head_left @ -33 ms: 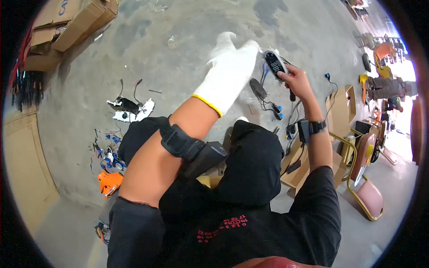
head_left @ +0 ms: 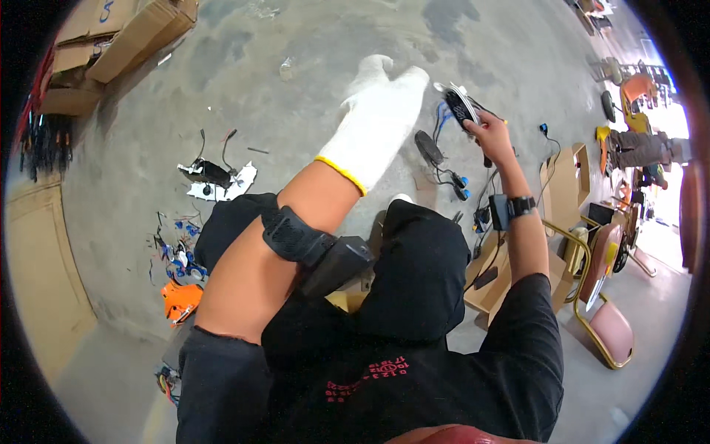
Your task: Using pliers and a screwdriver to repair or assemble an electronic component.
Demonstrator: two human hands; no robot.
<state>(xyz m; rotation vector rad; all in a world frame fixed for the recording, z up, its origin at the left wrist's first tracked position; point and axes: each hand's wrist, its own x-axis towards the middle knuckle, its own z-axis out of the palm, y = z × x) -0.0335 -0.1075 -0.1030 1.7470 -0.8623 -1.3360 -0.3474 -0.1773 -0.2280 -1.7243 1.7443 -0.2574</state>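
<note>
My bare right hand (head_left: pixel 489 138) pinches a black oval display unit (head_left: pixel 460 106) by its near end, thumb on the face. Its white edge shows along the right side, and the unit is tilted. Thin wires hang about it. Left of it, apart from the unit, my left hand (head_left: pixel 388 96) in a white knitted glove with a yellow cuff is held out, fingers apart and nothing visible in them. Between my hands and knees a dark oval part (head_left: pixel 427 146) lies on the floor, near cables with blue connectors (head_left: pixel 460 186).
Left on the floor lie a black part on a white scrap (head_left: pixel 216 177), blue wire pieces (head_left: pixel 180 255) and an orange part (head_left: pixel 182 300). Cardboard boxes (head_left: pixel 122 44) stand far left. An open carton (head_left: pixel 566 181) and a pink-seated chair (head_left: pixel 615 329) are right; another person's legs (head_left: pixel 640 150) stand beyond.
The display unit has turned in my right hand, so its face is more slanted and more of its white edge shows. My left hand has barely moved.
</note>
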